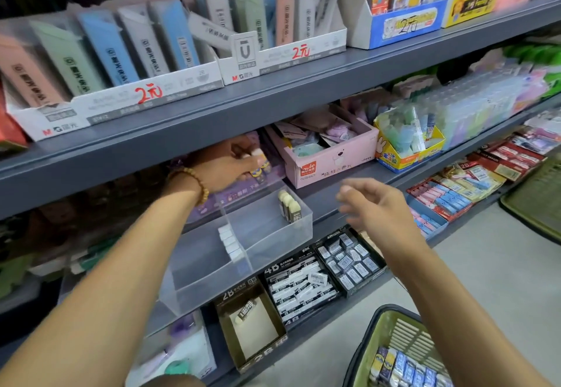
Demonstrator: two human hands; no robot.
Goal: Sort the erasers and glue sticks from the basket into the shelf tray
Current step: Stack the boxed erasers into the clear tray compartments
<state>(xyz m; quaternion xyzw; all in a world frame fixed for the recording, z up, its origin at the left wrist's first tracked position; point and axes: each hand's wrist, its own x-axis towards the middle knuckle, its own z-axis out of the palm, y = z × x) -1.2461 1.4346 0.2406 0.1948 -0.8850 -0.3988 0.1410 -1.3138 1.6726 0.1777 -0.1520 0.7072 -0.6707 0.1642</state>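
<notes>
A clear divided tray [303,229] sits on the middle shelf. Its right compartment holds cream erasers in dark sleeves [290,206]; a row of white erasers [230,242] lies against the divider in the left one. My left hand [227,171], with a bead bracelet on the wrist, reaches under the upper shelf behind the tray, fingers curled on a small pale eraser [257,153]. My right hand [373,204] hovers blurred in front of the shelf edge, fingers relaxed and holding nothing. The green basket [391,326] at the bottom right holds several blue-and-white wrapped erasers [406,368].
A pink box [328,168] and a yellow box of glue [406,156] stand right of the tray. Black 4B eraser boxes [300,289] and a brown 2B box [252,332] fill the shelf below. A second green basket [534,204] lies at the right edge.
</notes>
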